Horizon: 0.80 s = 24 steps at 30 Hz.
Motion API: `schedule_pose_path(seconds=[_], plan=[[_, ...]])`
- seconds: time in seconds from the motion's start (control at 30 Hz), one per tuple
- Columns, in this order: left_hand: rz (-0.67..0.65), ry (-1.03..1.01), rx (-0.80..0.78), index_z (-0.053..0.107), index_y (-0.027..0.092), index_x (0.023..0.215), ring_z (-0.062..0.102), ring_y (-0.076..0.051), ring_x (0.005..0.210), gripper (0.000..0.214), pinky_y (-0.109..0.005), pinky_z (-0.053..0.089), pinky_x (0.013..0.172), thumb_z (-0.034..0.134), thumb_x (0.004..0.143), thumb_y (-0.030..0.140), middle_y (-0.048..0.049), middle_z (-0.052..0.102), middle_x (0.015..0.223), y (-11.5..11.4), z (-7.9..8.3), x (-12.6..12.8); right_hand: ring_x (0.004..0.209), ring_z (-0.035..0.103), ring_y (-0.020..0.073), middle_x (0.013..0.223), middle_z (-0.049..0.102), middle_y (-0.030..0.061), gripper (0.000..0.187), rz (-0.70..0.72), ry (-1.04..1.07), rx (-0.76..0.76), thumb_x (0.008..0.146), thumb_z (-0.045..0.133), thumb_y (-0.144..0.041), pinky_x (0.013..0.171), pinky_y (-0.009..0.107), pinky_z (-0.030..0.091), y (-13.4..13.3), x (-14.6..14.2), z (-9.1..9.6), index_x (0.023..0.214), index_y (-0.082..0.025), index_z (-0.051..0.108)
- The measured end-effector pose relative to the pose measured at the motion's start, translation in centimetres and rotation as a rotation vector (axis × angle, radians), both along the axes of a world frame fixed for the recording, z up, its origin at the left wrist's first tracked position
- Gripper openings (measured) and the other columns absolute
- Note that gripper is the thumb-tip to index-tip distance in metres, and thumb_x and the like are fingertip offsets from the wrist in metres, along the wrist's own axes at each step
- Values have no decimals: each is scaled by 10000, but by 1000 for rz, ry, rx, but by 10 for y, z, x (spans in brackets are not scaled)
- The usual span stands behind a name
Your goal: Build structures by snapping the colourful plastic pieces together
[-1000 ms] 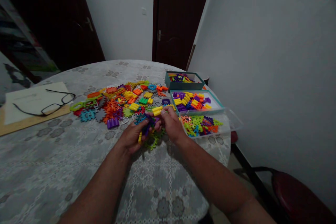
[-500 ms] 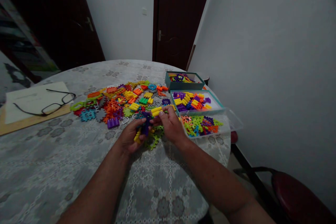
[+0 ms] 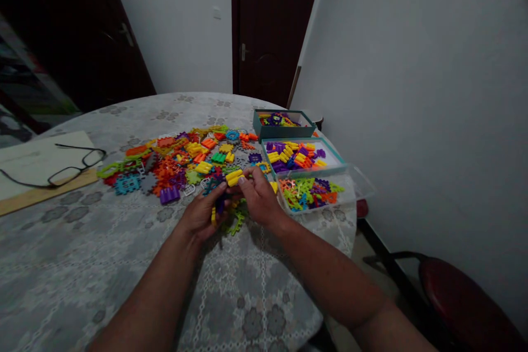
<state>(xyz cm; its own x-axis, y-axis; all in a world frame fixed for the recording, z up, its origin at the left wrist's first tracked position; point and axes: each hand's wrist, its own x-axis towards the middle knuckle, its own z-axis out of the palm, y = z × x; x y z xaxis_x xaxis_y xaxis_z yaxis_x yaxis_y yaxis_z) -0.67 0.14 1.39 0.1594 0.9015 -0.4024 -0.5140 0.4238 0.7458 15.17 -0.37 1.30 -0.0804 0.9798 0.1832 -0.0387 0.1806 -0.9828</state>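
Observation:
My left hand (image 3: 200,213) is closed around a cluster of joined plastic building pieces, with purple, teal and yellow parts showing between the fingers. My right hand (image 3: 260,198) pinches a yellow ribbed connector block (image 3: 234,177) at the upper right of that cluster. The two hands meet here, and the block appears to touch the purple part, though the fingers hide the joint. Below them on the tablecloth lies a lime-green toothed piece (image 3: 236,223), partly covered by the hands.
A heap of colourful gear-like pieces (image 3: 169,162) spreads beyond my hands. To the right are a dark green box (image 3: 280,132), a teal-rimmed tray (image 3: 336,164) and a clear plastic container (image 3: 350,190), each holding pieces. Eyeglasses (image 3: 66,176) rest on paper (image 3: 33,157) at the left.
The yellow block is now closer against the purple piece, and the held cluster has turned slightly. The whole scene has shifted a little left as the head view turned.

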Motion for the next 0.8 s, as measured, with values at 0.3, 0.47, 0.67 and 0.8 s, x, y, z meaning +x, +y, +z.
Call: schedule_pose_path(seconds=[0.3,0.47,0.67,0.8], plan=[[17,-88,-61,584,169,907,555,-82,477,204,-121,389,346,767,962,239,15,588,662,2,6,-4,786,766,196,901,740,6,219,-133,-160,104,951,682,-450,740,336,618,19,56,37,990,-241,628],[55,-78,-21,611,181,959,583,-101,490,203,-126,365,329,807,920,213,8,610,690,0,7,-5,837,746,236,917,782,63,211,-611,-456,211,887,686,-413,814,376,590,49,129,53,954,-213,701],[-3,-53,42,674,158,1068,585,-111,494,236,-119,354,332,825,895,212,-17,639,685,-4,4,-1,1020,762,288,1129,805,151,356,-870,-580,212,897,603,-336,966,430,566,59,160,37,1175,-160,738],[-35,-17,47,649,159,978,539,-97,447,227,-127,350,332,839,875,230,-18,643,661,-5,3,-1,1046,755,284,1147,802,153,321,-758,-637,267,952,548,-323,986,425,565,48,140,31,1137,-166,758]])
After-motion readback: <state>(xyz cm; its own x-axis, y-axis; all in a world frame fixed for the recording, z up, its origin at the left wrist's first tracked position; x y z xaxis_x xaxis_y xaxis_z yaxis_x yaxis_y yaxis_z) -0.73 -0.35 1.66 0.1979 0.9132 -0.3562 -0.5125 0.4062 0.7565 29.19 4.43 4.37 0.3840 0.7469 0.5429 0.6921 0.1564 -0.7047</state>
